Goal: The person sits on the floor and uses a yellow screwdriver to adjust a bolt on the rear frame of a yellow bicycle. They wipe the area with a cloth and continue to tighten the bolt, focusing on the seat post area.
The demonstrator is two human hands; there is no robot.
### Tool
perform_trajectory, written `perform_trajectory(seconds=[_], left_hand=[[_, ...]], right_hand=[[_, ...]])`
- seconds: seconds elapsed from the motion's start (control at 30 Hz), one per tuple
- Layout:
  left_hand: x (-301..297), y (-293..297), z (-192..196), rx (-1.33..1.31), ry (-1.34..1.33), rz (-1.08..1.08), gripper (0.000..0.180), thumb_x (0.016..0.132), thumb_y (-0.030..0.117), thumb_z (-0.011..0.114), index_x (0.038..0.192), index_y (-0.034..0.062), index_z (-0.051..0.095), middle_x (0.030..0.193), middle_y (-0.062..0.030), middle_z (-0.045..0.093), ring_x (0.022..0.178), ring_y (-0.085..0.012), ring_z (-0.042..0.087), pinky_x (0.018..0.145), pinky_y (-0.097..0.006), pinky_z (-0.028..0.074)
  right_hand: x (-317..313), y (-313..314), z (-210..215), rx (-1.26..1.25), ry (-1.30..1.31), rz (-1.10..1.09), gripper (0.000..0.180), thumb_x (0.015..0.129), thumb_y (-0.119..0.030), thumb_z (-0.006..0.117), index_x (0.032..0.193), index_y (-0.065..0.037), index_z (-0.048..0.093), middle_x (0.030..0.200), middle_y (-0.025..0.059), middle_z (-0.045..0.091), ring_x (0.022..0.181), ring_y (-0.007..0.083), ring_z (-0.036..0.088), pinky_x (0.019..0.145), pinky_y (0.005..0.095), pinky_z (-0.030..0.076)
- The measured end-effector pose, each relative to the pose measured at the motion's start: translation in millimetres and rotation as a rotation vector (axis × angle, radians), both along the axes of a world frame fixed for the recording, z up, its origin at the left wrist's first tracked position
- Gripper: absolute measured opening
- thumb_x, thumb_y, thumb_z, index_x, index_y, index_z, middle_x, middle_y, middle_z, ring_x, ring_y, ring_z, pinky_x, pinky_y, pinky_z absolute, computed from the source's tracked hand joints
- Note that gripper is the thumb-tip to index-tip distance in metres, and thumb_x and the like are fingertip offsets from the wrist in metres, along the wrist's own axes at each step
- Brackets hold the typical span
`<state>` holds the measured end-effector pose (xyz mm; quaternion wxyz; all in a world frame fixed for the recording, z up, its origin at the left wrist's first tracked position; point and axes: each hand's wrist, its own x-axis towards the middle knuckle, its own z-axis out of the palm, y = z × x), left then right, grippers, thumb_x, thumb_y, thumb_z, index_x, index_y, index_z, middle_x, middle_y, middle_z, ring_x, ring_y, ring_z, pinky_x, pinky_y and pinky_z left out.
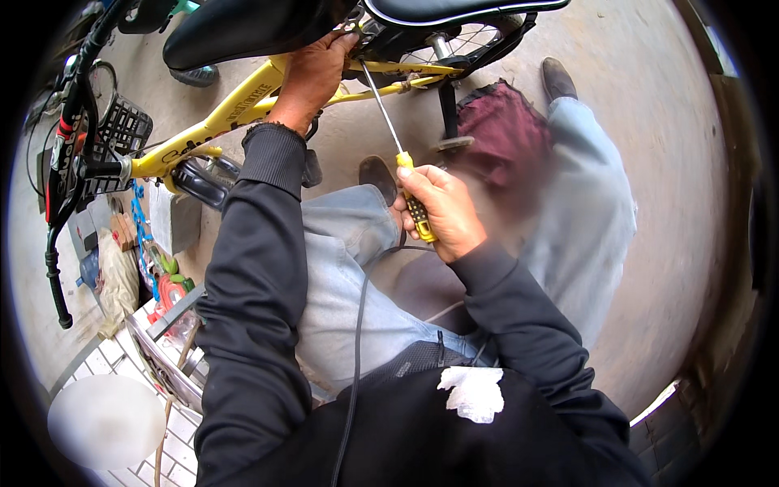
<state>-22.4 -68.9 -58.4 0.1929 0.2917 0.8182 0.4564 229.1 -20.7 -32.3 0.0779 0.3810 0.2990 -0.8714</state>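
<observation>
Head view: left hand (312,77) reaches up under the black saddle (243,28) of a yellow bicycle frame (235,109), fingers curled at the clamp area where saddle meets frame — what exactly they pinch is hidden. Right hand (442,211) is wrapped tight round the yellow-and-black handle of a screwdriver (402,158); its thin metal shaft slants up-left, tip at the saddle clamp just beside the left fingers. Both sleeves black, light blue jeans below. Black handlebar (65,162) and basket at far left. On the floor lower left — a small brown cardboard box (123,231) beside a blue strip, red and green items near a metal rack (166,357). Dark red cloth (503,134) lies behind the right hand.
</observation>
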Motion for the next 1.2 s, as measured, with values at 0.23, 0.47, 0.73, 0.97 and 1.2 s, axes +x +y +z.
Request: perform_trajectory(seconds=[0.23, 0.47, 0.73, 0.97, 1.2], left_hand=[[6.3, -0.2, 3.7, -0.121, 0.156, -0.032, 0.019, 0.089, 0.011, 0.060, 0.102, 0.0006, 0.068, 0.084, -0.0048, 0.069, 0.075, -0.0127, 0.064, 0.070, -0.025, 0.050], [10.7, 4.2, 2.7, -0.095, 0.541, -0.002, 0.018, 0.084, 0.014, 0.064, 0.097, 0.0036, 0.070, 0.079, -0.0117, 0.069, 0.072, -0.0222, 0.066, 0.068, -0.031, 0.049], [13.6, 4.0, 10.1, -0.271, 0.692, -0.022, 0.021, 0.086, 0.022, 0.060, 0.089, 0.0049, 0.071, 0.079, -0.0134, 0.068, 0.076, -0.0310, 0.065, 0.070, -0.038, 0.049], [16.4, -0.1, -1.3, -0.201, 0.637, 0.039, 0.015, 0.084, 0.014, 0.063, 0.088, 0.0015, 0.070, 0.077, -0.0145, 0.068, 0.069, -0.0281, 0.066, 0.066, -0.034, 0.050], [16.6, -1.8, 4.5, -0.072, 0.290, 0.083, 0.013, 0.087, 0.011, 0.063, 0.092, 0.0002, 0.069, 0.066, -0.0058, 0.064, 0.053, -0.0103, 0.061, 0.052, -0.022, 0.048]], right_hand=[[1.9, -0.3, -4.1, 0.025, 0.010, 0.033, 0.032, 0.089, -0.035, 0.064, 0.096, -0.005, 0.056, 0.075, 0.0038, 0.059, 0.054, 0.0074, 0.053, 0.046, 0.0219, 0.042], [0.8, -2.7, -4.9, 0.015, -0.001, 0.031, 0.030, 0.089, -0.034, 0.064, 0.093, -0.006, 0.056, 0.075, 0.0028, 0.059, 0.054, 0.0071, 0.053, 0.046, 0.0218, 0.042], [-1.5, -1.2, -3.6, 0.008, -0.037, 0.025, 0.023, 0.091, -0.027, 0.063, 0.091, -0.005, 0.055, 0.074, 0.0048, 0.059, 0.053, 0.0090, 0.053, 0.044, 0.0221, 0.041], [-1.5, -0.6, -7.3, 0.030, -0.057, 0.037, 0.024, 0.091, -0.027, 0.063, 0.089, -0.005, 0.055, 0.074, 0.0047, 0.059, 0.053, 0.0086, 0.053, 0.044, 0.0219, 0.041], [-0.4, -0.9, -9.5, 0.035, -0.072, 0.044, 0.024, 0.091, -0.028, 0.063, 0.090, -0.005, 0.055, 0.074, 0.0039, 0.059, 0.054, 0.0080, 0.053, 0.046, 0.0217, 0.042]])
